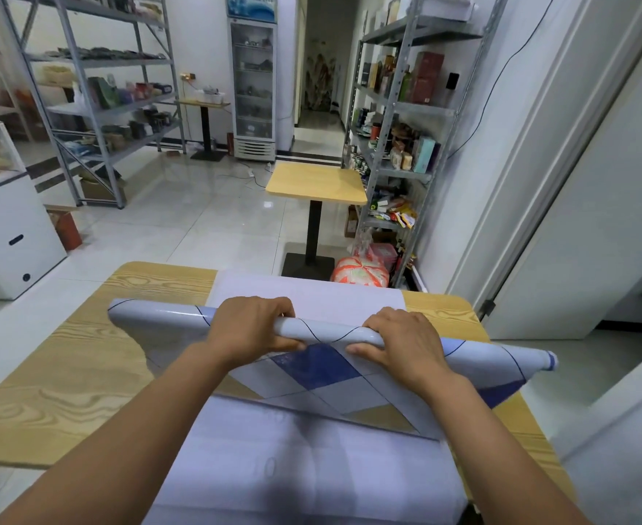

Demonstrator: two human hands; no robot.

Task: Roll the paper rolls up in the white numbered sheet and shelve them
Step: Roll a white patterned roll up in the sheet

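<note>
A: Step shown?
B: Rolling: left hand [251, 327] and right hand [402, 346], fingers curled, clasp the paper roll [334, 331] lying crosswise on the white numbered sheet [312, 467]; loose tail at 6 o'clock
A: Next?
B: Likely even turns toward 6 o'clock, ends flush

Left grip [253, 327] and right grip [399, 344] curled, arms outstretched

A: What's hidden?
B: Fingertips of the left hand [247, 329] and right hand [404, 344], tucked behind the paper roll [331, 331].
A: The white sheet [293, 471]?
B: Near end cut off at the bottom; numbers too faint to read.
</note>
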